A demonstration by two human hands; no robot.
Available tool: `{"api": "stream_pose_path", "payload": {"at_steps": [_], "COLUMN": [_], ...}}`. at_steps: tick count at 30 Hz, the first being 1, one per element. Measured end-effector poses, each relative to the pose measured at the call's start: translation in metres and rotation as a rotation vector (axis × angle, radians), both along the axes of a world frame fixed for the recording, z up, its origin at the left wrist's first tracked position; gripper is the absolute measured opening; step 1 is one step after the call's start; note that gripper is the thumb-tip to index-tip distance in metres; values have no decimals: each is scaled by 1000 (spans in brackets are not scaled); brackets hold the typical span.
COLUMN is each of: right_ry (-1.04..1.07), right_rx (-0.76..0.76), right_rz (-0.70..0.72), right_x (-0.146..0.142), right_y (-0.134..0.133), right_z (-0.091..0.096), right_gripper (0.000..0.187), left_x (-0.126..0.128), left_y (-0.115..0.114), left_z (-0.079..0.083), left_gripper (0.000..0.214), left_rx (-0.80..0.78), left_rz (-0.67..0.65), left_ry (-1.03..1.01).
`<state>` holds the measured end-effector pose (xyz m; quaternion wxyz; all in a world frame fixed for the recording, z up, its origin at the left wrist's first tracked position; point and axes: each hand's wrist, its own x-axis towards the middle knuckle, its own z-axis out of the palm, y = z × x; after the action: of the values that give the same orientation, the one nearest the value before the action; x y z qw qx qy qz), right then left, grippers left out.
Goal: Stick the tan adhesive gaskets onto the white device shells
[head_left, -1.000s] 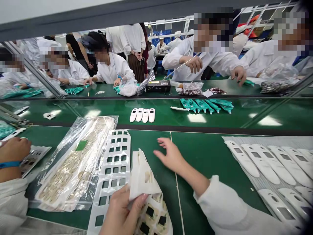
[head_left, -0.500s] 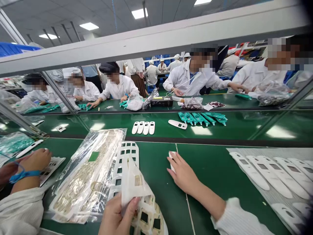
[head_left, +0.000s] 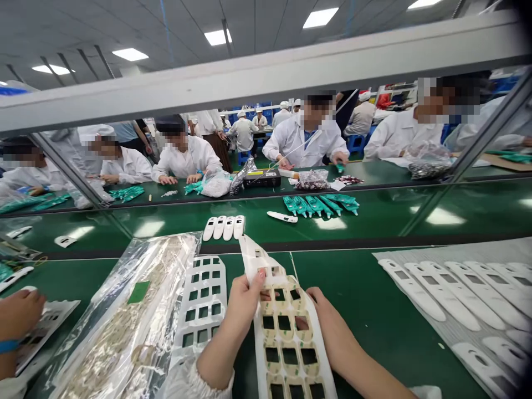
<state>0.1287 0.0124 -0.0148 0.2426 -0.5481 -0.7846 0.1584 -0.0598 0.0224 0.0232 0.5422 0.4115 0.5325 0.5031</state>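
Green assembly bench (head_left: 366,332), left hand (head_left: 243,307), right hand (head_left: 326,332), each grip pinching a white perforated sheet (head_left: 286,354)

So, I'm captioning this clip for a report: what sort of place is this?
Likely a factory assembly floor: white-coated workers line long green workbenches, with rows of white plastic device casings set out.

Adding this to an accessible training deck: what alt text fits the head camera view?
The left hand and right hand hold up a white die-cut sheet with rows of square windows over a green assembly bench. A clear plastic bag of sheets lies to the left, white oblong plastic casings to the right. Co-workers in white coats sit beyond.
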Motion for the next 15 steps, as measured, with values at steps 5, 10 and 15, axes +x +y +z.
{"api": "stream_pose_path", "payload": {"at_steps": [5,10,15], "right_ry": [191,408,876], "right_rx": [-8,-52,-562], "right_rz": [-81,-71,50], "right_x": [31,34,23], "right_y": [12,8,-5], "right_z": [2,8,15], "right_gripper": [27,32,38], "left_x": [6,8,5], "left_y": [-7,-18,-28], "left_z": [-39,-42,-39], "left_gripper": [38,45,35], "left_rx": [-80,-73,-30], "left_rz": [-58,-91,-171], "left_ry": [-129,-170,-164]}}
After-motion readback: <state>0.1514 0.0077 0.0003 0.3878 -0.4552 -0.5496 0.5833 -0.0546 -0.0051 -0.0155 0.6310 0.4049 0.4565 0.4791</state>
